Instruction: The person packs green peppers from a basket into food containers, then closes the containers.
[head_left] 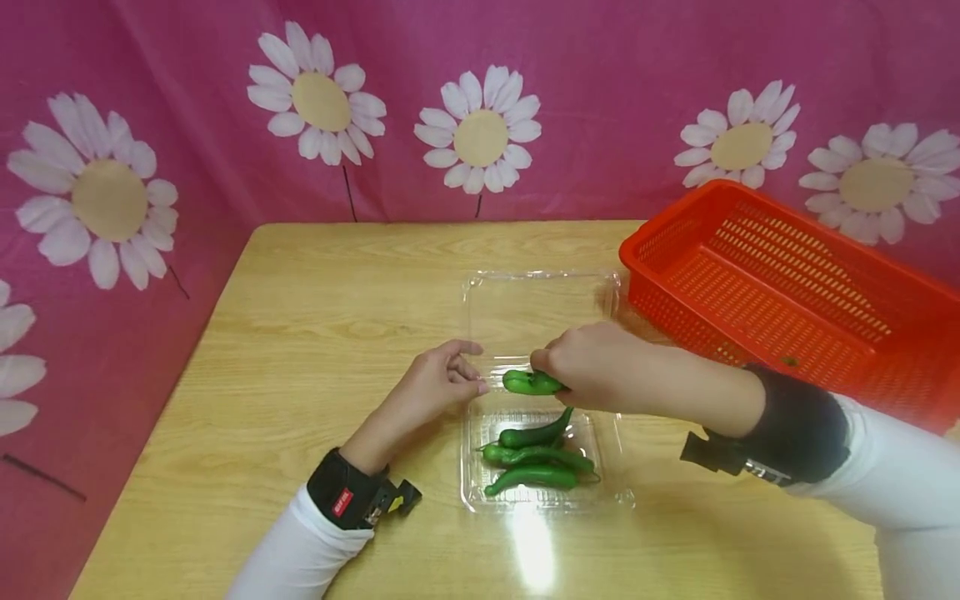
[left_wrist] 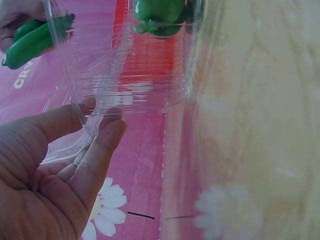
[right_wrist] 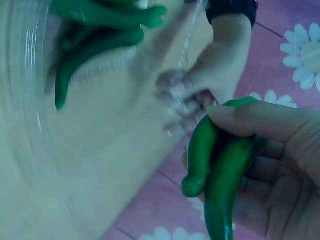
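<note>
A clear plastic clamshell box lies opened out on the table, its lid folded back away from me. Several green chili peppers lie in the near half. At the hinge's left end, my left hand pinches the box edge between thumb and fingers, as the left wrist view shows. Above the hinge my right hand holds green chili peppers, two of which show side by side under the thumb in the right wrist view. Those peppers are apart from the ones in the box.
A red plastic basket with slotted walls stands at the back right, close to the lid's corner. One small green piece lies inside it. The wooden table meets a pink flowered cloth behind and at left.
</note>
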